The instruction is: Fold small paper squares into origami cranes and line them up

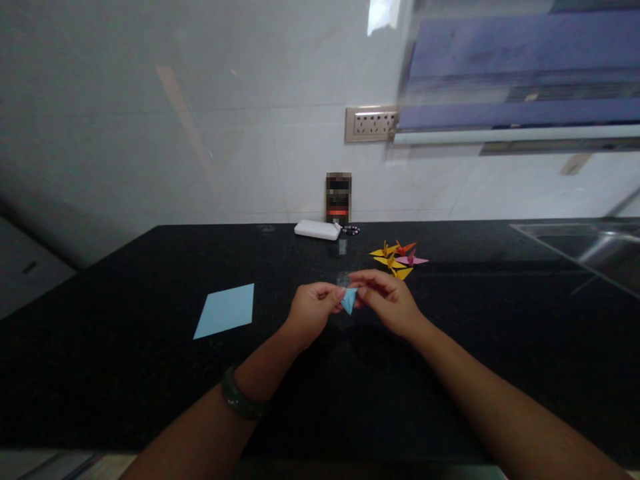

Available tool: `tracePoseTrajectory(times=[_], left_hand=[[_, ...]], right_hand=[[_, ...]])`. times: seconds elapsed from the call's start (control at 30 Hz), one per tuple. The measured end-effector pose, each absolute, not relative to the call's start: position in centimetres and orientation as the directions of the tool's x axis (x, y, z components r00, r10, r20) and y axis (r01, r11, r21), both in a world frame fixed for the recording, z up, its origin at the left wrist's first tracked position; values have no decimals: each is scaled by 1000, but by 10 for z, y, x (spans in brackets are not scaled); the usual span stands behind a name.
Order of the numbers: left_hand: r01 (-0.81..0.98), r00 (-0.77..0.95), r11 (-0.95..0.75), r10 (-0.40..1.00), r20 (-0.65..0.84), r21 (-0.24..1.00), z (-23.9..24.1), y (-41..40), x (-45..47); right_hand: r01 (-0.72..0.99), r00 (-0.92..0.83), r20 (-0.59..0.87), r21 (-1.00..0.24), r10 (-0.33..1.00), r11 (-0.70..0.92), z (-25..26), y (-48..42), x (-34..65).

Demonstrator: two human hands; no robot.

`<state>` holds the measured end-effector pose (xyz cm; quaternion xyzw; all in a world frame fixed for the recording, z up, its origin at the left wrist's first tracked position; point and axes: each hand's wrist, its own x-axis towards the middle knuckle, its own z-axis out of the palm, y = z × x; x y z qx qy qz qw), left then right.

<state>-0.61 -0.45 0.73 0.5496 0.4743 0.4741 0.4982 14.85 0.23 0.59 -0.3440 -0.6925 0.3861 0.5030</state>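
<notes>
A small folded light-blue paper piece (349, 300) is pinched between both hands above the black counter. My left hand (311, 312) grips its left edge with closed fingers; a dark band sits on that wrist. My right hand (386, 298) pinches its right top edge, fingers curled. A flat light-blue paper square (226, 310) lies on the counter to the left of my hands. Several folded paper cranes (397, 258) in yellow, orange and pink sit just beyond my right hand.
The black stone counter (125, 373) runs to a tiled wall. A white box (318, 230) and a dark upright object (339, 197) stand at the back, under a wall socket (370, 125). A steel sink (595, 250) lies at the far right.
</notes>
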Motion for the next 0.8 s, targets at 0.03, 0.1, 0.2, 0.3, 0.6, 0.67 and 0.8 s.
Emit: tracePoseTrajectory(times=[0.03,0.1,0.2,0.3,0.6,0.67,0.8], left_hand=[[70,93,-81,993,74,994,7,-4,-6],[107,88,-134,988,125,985,6,-4,-7],[173,83,-202,978,190,964,6,-4,-7],[238,79,-232,972,220,943,6,-5,-7],[315,91,-242,970,225,917,4,-6,-8],[316,96,-237,971,217,919,4,-6,-8],[311,100,-234,972,213,921,4,-6,-7]], right_hand=[[63,-249,362,-919,898,388,6,2,148],[66,-272,278,-950,921,306,7,2,147],[148,-321,247,-941,914,306,8,2,147],[191,-321,232,-934,918,303,9,2,147],[179,-341,137,-962,930,207,10,3,148],[183,-343,132,-962,930,204,10,4,148],[226,-329,140,-948,934,222,11,3,148]])
